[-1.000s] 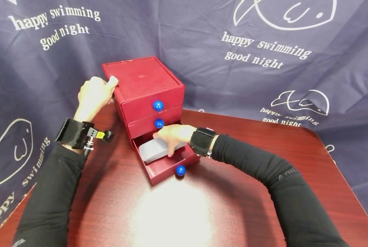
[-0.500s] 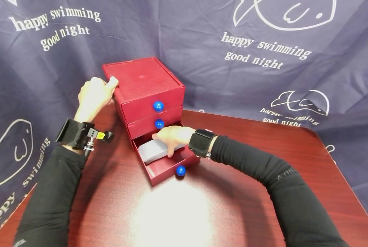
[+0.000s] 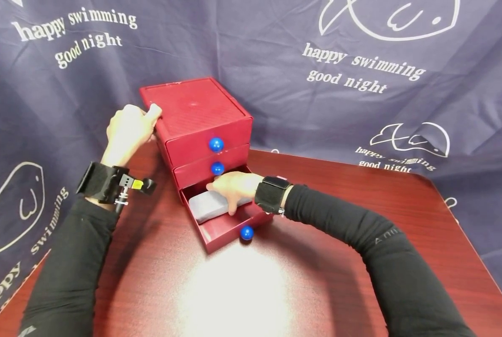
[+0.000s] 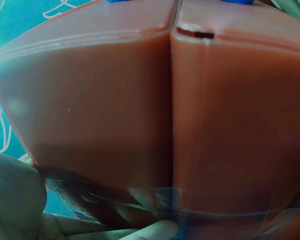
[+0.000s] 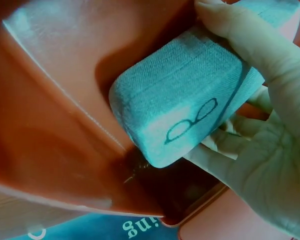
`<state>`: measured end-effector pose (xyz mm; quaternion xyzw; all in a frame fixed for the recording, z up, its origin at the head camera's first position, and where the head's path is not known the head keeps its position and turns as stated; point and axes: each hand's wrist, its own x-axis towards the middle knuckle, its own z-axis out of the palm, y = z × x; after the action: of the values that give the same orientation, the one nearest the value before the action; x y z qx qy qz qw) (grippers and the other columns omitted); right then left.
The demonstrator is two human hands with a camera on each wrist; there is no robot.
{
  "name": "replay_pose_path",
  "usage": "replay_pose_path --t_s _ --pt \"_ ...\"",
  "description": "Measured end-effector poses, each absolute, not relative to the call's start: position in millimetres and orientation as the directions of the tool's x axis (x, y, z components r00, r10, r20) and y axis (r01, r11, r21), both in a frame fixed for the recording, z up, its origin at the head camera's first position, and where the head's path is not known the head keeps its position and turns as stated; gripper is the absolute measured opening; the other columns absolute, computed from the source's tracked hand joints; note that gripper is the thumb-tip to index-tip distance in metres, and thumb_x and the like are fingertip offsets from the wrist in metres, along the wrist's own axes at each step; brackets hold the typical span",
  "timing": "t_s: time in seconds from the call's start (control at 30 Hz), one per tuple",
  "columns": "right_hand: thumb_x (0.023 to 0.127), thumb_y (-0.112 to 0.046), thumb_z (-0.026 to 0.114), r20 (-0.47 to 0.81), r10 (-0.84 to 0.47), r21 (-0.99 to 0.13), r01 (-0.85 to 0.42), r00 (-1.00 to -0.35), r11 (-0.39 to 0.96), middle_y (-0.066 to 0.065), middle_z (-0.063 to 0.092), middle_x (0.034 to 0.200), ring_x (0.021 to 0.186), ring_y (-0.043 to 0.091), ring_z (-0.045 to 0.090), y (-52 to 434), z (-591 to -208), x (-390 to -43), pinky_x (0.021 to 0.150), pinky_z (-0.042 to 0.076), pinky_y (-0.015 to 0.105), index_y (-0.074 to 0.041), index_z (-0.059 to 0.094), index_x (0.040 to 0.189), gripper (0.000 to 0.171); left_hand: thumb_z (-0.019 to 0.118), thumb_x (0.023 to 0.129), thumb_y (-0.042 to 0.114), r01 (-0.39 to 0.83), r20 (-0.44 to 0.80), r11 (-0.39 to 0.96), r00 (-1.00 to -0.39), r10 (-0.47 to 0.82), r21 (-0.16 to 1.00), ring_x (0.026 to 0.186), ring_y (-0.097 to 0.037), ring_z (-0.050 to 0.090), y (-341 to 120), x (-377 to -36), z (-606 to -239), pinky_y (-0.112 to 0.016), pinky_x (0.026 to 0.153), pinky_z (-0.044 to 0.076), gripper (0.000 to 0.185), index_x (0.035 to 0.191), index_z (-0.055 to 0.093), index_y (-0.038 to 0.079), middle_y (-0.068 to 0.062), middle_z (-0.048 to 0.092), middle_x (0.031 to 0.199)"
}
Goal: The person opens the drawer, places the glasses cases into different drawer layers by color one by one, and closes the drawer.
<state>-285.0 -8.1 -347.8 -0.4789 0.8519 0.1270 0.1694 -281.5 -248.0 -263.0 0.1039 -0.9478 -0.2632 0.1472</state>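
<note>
Here the right hand (image 3: 235, 186) grips the grey glasses case (image 3: 209, 205) inside the open bottom drawer (image 3: 225, 228); the left hand (image 3: 128, 128) clasps the red chest (image 3: 196, 112) beside it.

The right hand (image 3: 234, 186) has eased the grey glasses case (image 3: 209, 205) slightly deeper into the open bottom drawer (image 3: 227, 227).

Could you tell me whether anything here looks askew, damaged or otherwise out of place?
Nothing looks damaged or spilled. The grey case lies at a slant in the open bottom drawer, gripped by the right hand. The left hand holds the red drawer unit.
</note>
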Motion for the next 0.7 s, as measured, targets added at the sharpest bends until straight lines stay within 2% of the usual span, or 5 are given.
replay_pose_path --t_s 0.07,0.2,0.5,0.7 --pt "0.075 -0.037 0.087 -0.416 -0.767 0.068 -0.858 -0.488 0.509 0.005 0.066 0.112 0.105 0.02 0.062 -8.8 -347.8 -284.7 0.091 0.053 0.034 -0.014 0.055 0.127 0.065 0.033 0.095 0.052 -0.118 0.228 0.841 -0.934 -0.274 0.529 0.093 -0.051 0.067 -247.8 -281.6 -262.9 -0.06 0.071 0.049 0.066 0.063 0.069 0.007 -0.004 0.067 0.056" --pt "0.074 -0.041 0.088 -0.429 -0.757 0.08 -0.856 -0.493 0.512 0.005 0.065 0.116 0.108 0.02 0.062 -9.7 -348.7 -284.3 0.094 0.053 0.034 -0.014 0.054 0.132 0.073 0.033 0.095 0.052 -0.116 0.228 0.84 -0.935 -0.272 0.529 0.093 -0.051 0.067 -248.1 -281.6 -263.3 -0.059 0.071 0.049 0.066 0.062 0.068 0.007 -0.005 0.067 0.057" --pt "0.069 -0.045 0.092 -0.449 -0.742 0.083 -0.85 -0.498 0.52 0.004 0.063 0.123 0.115 0.019 0.06 -11.1 -349.3 -285.9 0.097 0.052 0.035 -0.017 0.05 0.14 0.087 0.033 0.095 0.051 -0.117 0.22 0.838 -0.937 -0.27 0.533 0.094 -0.05 0.068 -248.4 -280.7 -263.2 -0.058 0.07 0.049 0.066 0.064 0.071 0.007 0.006 0.062 0.049" --pt "0.069 -0.048 0.091 -0.451 -0.74 0.096 -0.851 -0.499 0.516 0.003 0.061 0.125 0.115 0.018 0.058 -10.2 -348.9 -286.1 0.096 0.052 0.034 -0.02 0.049 0.14 0.087 0.033 0.095 0.051 -0.117 0.224 0.841 -0.936 -0.272 0.528 0.094 -0.05 0.068 -248.0 -281.0 -262.8 -0.058 0.07 0.05 0.066 0.064 0.071 0.007 -0.001 0.067 0.054"
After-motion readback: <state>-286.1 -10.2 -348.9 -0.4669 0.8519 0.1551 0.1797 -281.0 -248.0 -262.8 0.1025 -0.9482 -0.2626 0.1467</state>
